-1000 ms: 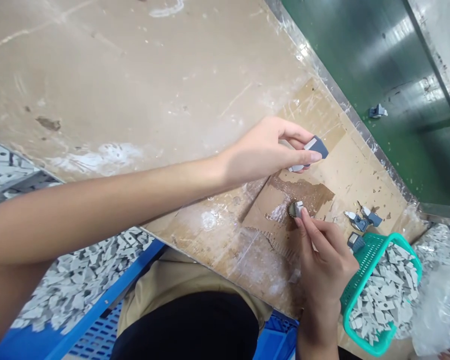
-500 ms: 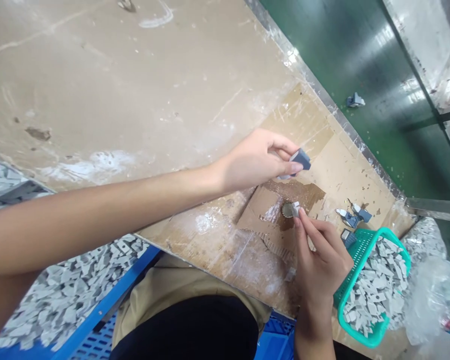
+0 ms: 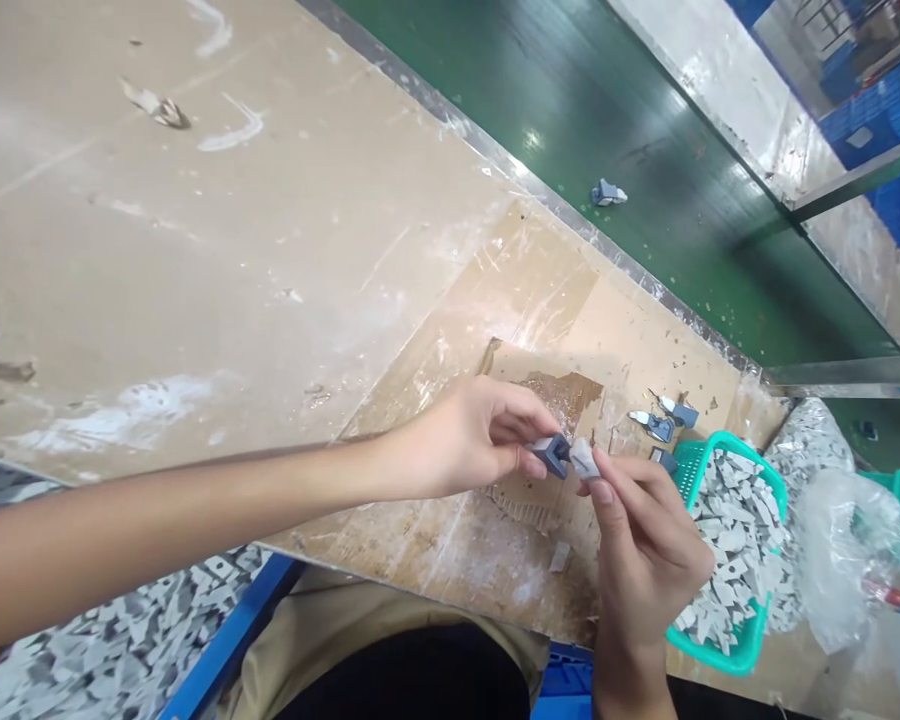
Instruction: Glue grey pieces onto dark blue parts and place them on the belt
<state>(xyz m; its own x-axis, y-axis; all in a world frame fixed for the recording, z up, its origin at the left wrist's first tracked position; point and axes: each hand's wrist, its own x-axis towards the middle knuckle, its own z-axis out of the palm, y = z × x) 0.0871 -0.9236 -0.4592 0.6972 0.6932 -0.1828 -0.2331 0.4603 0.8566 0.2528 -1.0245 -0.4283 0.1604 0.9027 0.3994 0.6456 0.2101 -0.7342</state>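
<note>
Between the thumb and fingers of my left hand is a small dark blue-grey plastic part with a notch facing right. My right hand pinches a small light grey plastic piece close beside that notch; whether the two touch I cannot tell. Under both hands lies a torn piece of cardboard with a wet brown patch. To the right, a green basket holds many loose light grey pieces. Several dark parts with light tips lie by its far edge.
A green strip runs beyond the metal table edge, with one grey-blue part on it. Clear plastic bags sit right of the basket. At lower left, a blue crate is full of light grey pieces.
My right hand has lifted the light grey piece from the round cap on the cardboard. My left hand has brought the dark part down against or near it. The view has shifted.
</note>
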